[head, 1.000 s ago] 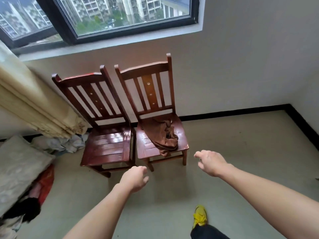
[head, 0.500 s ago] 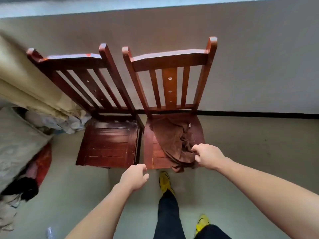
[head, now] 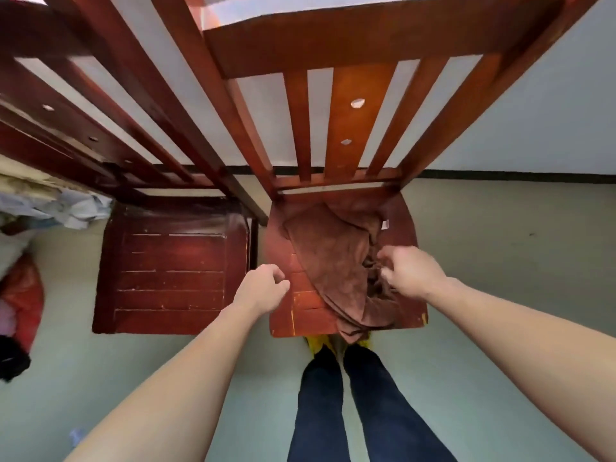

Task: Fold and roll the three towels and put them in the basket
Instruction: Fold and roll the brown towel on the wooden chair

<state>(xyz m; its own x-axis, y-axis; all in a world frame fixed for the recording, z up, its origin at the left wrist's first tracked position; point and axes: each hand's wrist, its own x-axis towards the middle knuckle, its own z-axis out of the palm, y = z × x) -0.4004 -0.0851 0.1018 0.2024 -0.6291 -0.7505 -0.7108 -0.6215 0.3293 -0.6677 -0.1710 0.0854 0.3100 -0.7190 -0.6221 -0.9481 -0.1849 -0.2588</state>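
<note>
plain brown towel [head: 333, 258], reddish-brown wooden chairs [head: 173, 271], dark blue jeans [head: 383, 405], yellow shoes [head: 315, 343], pale grey-green floor [head: 500, 261]

I see two red-brown wooden chairs side by side on a grey-green floor [head: 500, 278], the left chair [head: 170, 268] just beside the right chair [head: 346, 35]. Behind them are a pale wall [head: 550, 111] and a black baseboard [head: 516, 176]. At far left lie a red bag [head: 26, 295] and crumpled pale cloth [head: 66, 208].

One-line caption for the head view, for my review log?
Right hand reaches a crumpled brown towel on a wooden chair; left hand hovers nearby.
</note>
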